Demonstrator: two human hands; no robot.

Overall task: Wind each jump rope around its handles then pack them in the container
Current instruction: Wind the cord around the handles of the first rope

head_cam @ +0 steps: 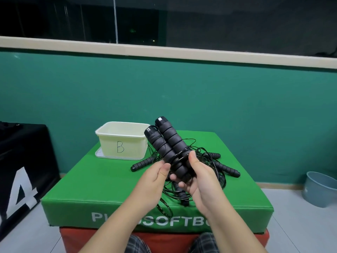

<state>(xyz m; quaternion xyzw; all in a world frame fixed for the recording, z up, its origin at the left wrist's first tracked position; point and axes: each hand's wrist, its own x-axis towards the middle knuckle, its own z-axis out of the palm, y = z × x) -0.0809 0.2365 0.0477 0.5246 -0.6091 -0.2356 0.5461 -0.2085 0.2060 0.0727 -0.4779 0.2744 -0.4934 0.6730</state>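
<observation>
The right hand (197, 177) curls its fingers under the 2 paired handles (166, 145), thumb pressing the cord wraps at their lower end. The left hand (157, 172) pinches the same end from the left. The handles' long axis rises up-left, toward the container (109, 143). The handles are black ribbed foam, partly cord-wound. More jump ropes (217, 168) lie tangled behind on the green box (91, 179).

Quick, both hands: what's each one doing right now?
Left hand: pinching the paired jump rope handles near their lower end.
Right hand: gripping the same handles, thumb on the wound cord.
</observation>
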